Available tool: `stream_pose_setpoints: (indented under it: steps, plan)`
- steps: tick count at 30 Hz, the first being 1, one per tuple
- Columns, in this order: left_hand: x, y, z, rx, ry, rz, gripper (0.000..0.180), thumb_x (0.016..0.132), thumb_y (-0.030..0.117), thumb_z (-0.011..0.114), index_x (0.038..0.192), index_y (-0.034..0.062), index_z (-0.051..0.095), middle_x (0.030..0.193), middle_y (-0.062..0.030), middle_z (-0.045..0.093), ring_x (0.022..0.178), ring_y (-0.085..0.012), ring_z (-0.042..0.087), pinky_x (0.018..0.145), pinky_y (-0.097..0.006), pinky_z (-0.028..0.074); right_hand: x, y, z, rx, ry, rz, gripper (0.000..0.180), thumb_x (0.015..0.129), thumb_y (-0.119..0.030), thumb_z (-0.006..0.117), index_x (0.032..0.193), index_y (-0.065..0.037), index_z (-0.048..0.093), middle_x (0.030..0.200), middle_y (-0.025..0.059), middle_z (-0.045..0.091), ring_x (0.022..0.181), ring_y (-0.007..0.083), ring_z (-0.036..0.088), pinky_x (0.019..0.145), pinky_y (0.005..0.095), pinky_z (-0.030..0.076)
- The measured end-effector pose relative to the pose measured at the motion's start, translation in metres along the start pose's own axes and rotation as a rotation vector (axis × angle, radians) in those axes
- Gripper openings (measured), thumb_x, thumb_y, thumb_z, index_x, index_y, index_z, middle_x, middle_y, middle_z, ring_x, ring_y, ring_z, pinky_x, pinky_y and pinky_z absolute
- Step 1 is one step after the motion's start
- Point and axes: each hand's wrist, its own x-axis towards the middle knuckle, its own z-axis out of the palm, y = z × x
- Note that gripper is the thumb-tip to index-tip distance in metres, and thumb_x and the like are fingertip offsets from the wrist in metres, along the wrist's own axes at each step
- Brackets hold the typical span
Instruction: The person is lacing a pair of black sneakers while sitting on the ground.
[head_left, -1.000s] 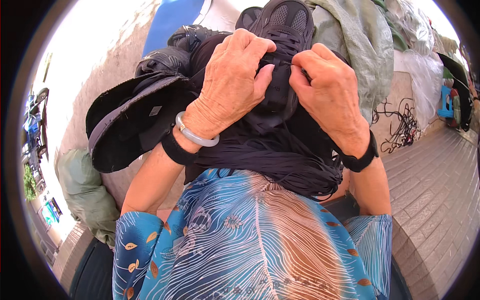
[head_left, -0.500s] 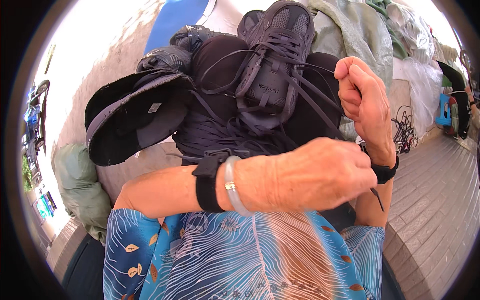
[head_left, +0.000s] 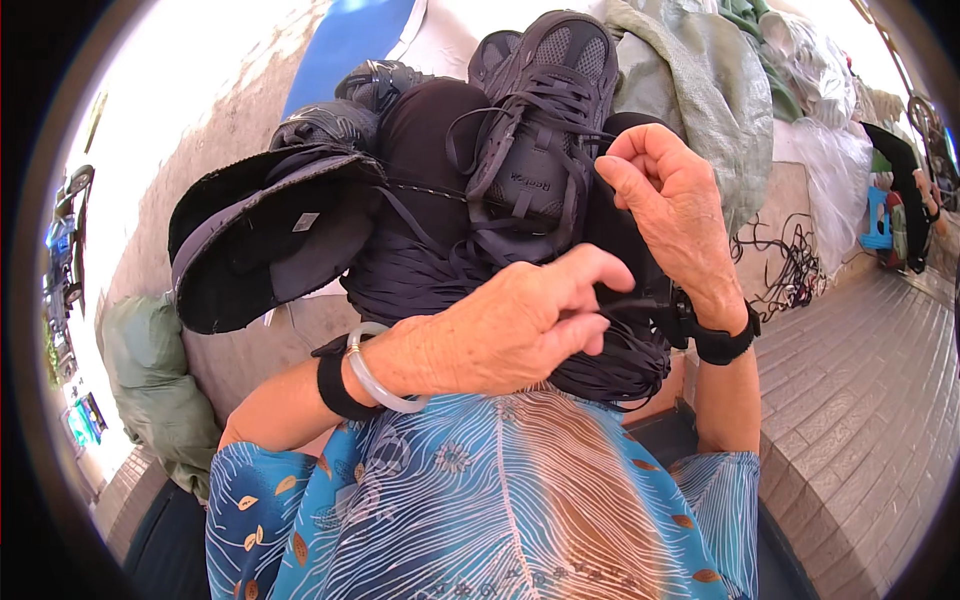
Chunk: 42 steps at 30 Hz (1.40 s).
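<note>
A dark grey sneaker (head_left: pixel 532 175) rests toe-away on my lap, its black shoelace (head_left: pixel 553 98) threaded through the upper eyelets. Just right of the shoe, my right hand (head_left: pixel 668 205) is closed in a pinch; a stretch of the lace runs toward its fingertips. My left hand (head_left: pixel 535 325) is nearer to me, over a bundle of black laces (head_left: pixel 415 275), with its index finger and thumb apart and nothing seen between them. More loose laces (head_left: pixel 615 370) hang below that hand. Black bands circle both wrists, and a pale bangle the left one.
Dark shoe uppers or insoles (head_left: pixel 270 225) stack at my left, beside more dark sneakers (head_left: pixel 315 122). A green sack (head_left: pixel 155 370) stands at far left. Grey-green woven sacking (head_left: pixel 690 95) and clear plastic (head_left: pixel 840 185) lie at right, near tangled black cords (head_left: pixel 785 265).
My left hand has moved left, away from the right forearm, and its fingers have spread. The right hand has shifted left toward the sneaker. The lace loops beside the shoe have been drawn in.
</note>
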Motion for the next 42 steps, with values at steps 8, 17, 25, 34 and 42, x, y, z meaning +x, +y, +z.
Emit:
stream_pose_setpoints:
  steps: [8, 17, 25, 34, 42]
  plan:
    - [-0.008, -0.025, -0.042, -0.177, 0.190, -0.226, 0.022, 0.099, 0.011, 0.049, 0.116, -0.0006, 0.057, 0.076, -0.0020, 0.059, 0.062, -0.0059, 0.057, 0.059, -0.022, 0.051, 0.007, -0.012, -0.005, 0.022, 0.011, 0.058, 0.017, 0.094, -0.013, 0.055, 0.087, 0.002, 0.060, 0.067, -0.0001, 0.051, 0.061, 0.0066, 0.043, 0.054, 0.0248, 0.038]
    - [-0.012, -0.059, -0.044, -0.833, 0.509, -0.312, 0.038, 0.094, 0.018, 0.063, 0.123, -0.0061, 0.056, 0.090, -0.0086, 0.064, 0.057, -0.0088, 0.051, 0.060, -0.028, 0.050, 0.008, -0.015, -0.003, 0.141, -0.061, 0.055, 0.017, 0.092, -0.007, 0.057, 0.105, -0.002, 0.065, 0.078, -0.0024, 0.055, 0.067, 0.0027, 0.051, 0.059, 0.0197, 0.042]
    - [0.006, -0.070, -0.041, -1.257, 0.447, -0.308, 0.014, 0.096, 0.023, 0.062, 0.095, 0.0093, 0.060, 0.073, 0.0020, 0.057, 0.046, -0.0015, 0.037, 0.051, -0.019, 0.036, 0.017, -0.003, 0.007, -0.213, 0.071, -0.205, 0.008, 0.085, -0.003, 0.065, 0.092, -0.001, 0.069, 0.077, 0.0088, 0.061, 0.068, 0.0209, 0.060, 0.065, 0.0302, 0.048]
    - [0.008, -0.058, -0.033, -1.130, 0.474, -0.281, 0.014, 0.096, 0.025, 0.061, 0.100, 0.0120, 0.061, 0.082, 0.0039, 0.058, 0.054, -0.0055, 0.044, 0.063, -0.026, 0.045, 0.023, -0.001, 0.020, -0.505, 0.123, -0.317, 0.006, 0.085, -0.002, 0.066, 0.090, -0.001, 0.068, 0.081, 0.0110, 0.060, 0.069, 0.0251, 0.060, 0.064, 0.0332, 0.047]
    - [0.038, -0.064, -0.034, -1.287, 0.404, -0.218, 0.019, 0.092, 0.031, 0.066, 0.098, 0.0126, 0.065, 0.075, 0.0038, 0.063, 0.045, -0.0064, 0.042, 0.062, -0.029, 0.050, 0.031, 0.002, 0.020, -0.254, 0.036, -0.089, 0.008, 0.081, -0.005, 0.066, 0.086, 0.001, 0.068, 0.078, 0.0148, 0.063, 0.070, 0.0261, 0.064, 0.065, 0.0357, 0.049]
